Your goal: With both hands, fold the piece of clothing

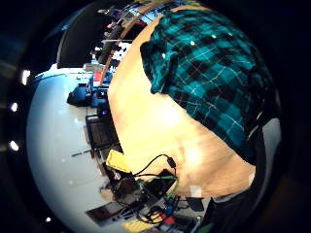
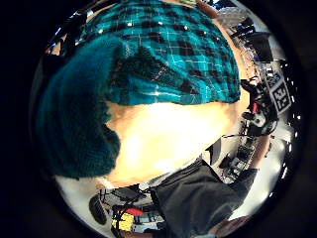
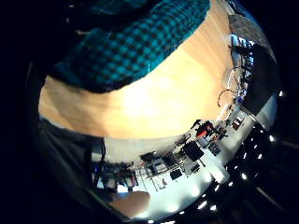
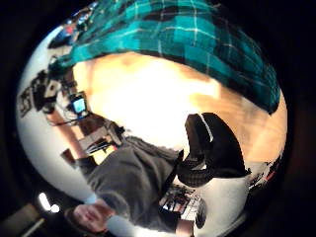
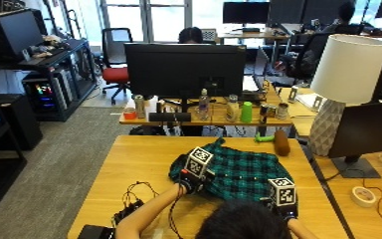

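A teal and black plaid shirt (image 5: 237,173) lies bunched on the wooden table (image 5: 144,159) in front of me. My left hand (image 5: 190,182) grips the shirt's left edge, and a lifted fold of its cloth (image 2: 74,124) fills the side of the left thumb side palm view. My right hand (image 5: 281,205) is at the shirt's near right corner, partly hidden behind my head. The shirt's hem (image 3: 126,51) runs close under that palm, up to the dark fingers. A curled black thumb (image 4: 212,148) shows over bare wood, apart from the plaid (image 4: 197,34).
Black cables (image 5: 135,196) and a black box (image 5: 98,231) lie on the table's near left part. A brown cylinder (image 5: 281,142) and a green object (image 5: 264,138) sit at the far right edge. A monitor (image 5: 184,69) and a lamp (image 5: 340,94) stand on neighbouring desks.
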